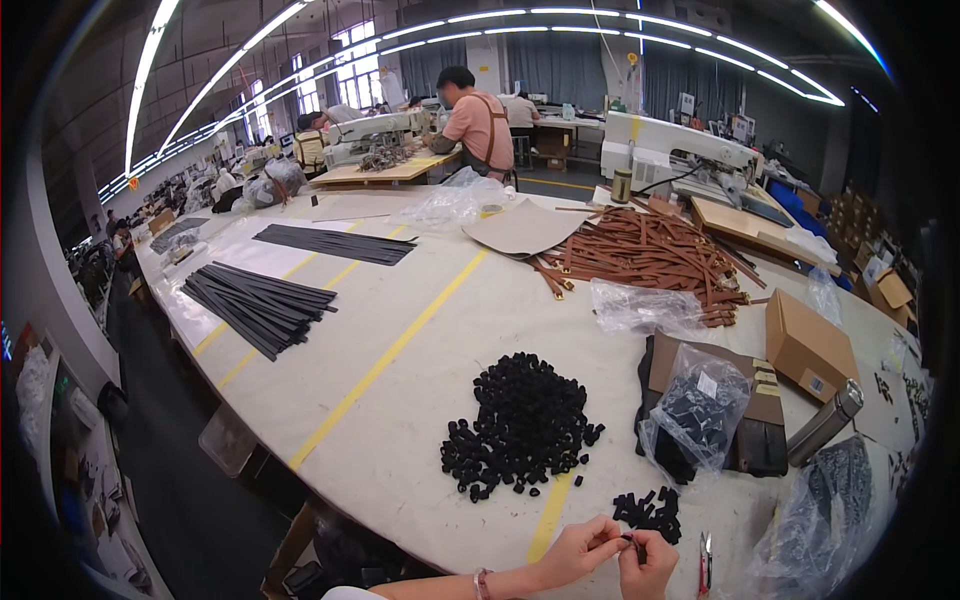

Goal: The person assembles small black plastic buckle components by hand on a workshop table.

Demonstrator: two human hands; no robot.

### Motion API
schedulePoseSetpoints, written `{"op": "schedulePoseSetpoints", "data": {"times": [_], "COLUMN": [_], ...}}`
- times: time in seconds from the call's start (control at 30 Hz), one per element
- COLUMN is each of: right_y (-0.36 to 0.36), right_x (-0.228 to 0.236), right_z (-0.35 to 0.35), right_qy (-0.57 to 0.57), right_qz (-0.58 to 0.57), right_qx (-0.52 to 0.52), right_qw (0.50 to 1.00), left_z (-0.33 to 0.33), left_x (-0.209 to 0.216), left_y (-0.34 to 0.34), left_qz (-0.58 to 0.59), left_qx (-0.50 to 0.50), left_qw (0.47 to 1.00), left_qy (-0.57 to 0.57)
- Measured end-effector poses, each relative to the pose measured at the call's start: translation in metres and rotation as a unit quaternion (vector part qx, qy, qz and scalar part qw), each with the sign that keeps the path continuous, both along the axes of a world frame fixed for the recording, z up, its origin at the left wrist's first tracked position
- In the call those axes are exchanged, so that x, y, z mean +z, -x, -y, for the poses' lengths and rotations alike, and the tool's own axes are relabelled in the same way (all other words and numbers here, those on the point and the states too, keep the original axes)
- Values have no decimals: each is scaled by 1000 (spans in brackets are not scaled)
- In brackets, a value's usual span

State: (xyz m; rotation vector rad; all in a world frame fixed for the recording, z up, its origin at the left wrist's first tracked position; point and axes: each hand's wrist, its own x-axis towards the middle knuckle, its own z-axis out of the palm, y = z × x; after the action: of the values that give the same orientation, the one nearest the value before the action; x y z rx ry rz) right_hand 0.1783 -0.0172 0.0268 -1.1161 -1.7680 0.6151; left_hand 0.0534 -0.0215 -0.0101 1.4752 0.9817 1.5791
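Note:
My left hand (580, 553) and my right hand (648, 567) meet close to the table's near edge, both closed in a pinch. Between their fingertips is a small black piece (627, 539), mostly covered by the fingers. It looks like the short black loops beside it. Just beyond my hands lies a small group of black pieces (652, 513). Farther off, a large heap of short black loops (520, 420) is piled on the table. A pair of thread snips (705, 562) with red on the handles rests to the right of my right hand.
Brown straps with buckles (640, 250) are heaped at the back. Dark strips (258, 308) lie at the left. A plastic bag (697, 395), a cardboard box (808, 345) and a metal flask (826, 422) stand at the right. Beyond the table, a person (475, 125) works.

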Motion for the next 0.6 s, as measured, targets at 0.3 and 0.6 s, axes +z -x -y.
{"op": "schedulePoseSetpoints", "data": {"times": [0.3,0.6], "right_y": [0,-1], "right_x": [0,-6], "right_z": [-1,8], "right_qy": [-115,16], "right_qz": [31,-30], "right_qx": [13,27], "right_qw": [993,999], "left_z": [-5,-4], "left_x": [1,-9], "left_y": [8,6], "left_qz": [209,62], "left_qx": [-234,-185], "left_qw": [901,959], "left_qy": [300,206]}}
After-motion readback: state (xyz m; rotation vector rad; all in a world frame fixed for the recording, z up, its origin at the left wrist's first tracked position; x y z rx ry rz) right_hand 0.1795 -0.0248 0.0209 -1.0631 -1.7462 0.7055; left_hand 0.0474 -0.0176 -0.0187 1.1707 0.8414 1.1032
